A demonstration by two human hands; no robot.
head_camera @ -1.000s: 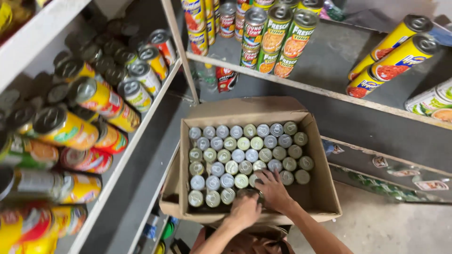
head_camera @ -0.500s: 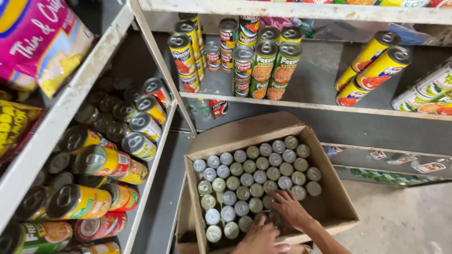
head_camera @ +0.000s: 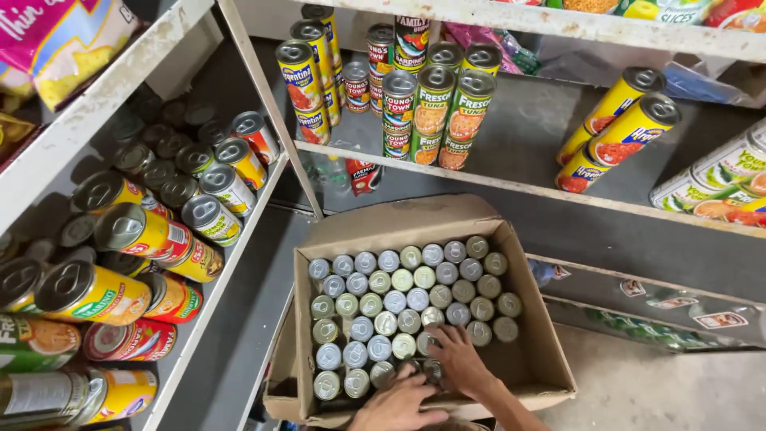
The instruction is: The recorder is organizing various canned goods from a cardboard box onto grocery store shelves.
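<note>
Both hands are down in the near end of the cardboard box (head_camera: 550, 351). Left hand (head_camera: 396, 405) lies flat at the near wall, fingers (head_camera: 415, 383) spread loosely over the front-row cans; can't tell if they grip anything. Right hand (head_camera: 456, 357) sits just beyond it, fingers (head_camera: 437, 339) curled down onto a can (head_camera: 432, 369) in the second row, closing around its top, though the grip itself is hidden under the palm.

Change vs a second ago: both hands have slid a little left and deeper among the cans, and my head has tipped, so the box now sits lower right in view. No can has left the box; rows look as full as before.

Just past the fingertips: the packed cans (head_camera: 399, 299), silver tops up, touching each other, with a bare strip of box floor to the right of my right hand.

Further out, left of the fingers: a shelf (head_camera: 231, 263) of cans lying on their sides. Far ahead: the upper shelf (head_camera: 511, 187) with stacked upright tins (head_camera: 447, 120), and two yellow cans (head_camera: 622, 132) lying tilted to the right.
</note>
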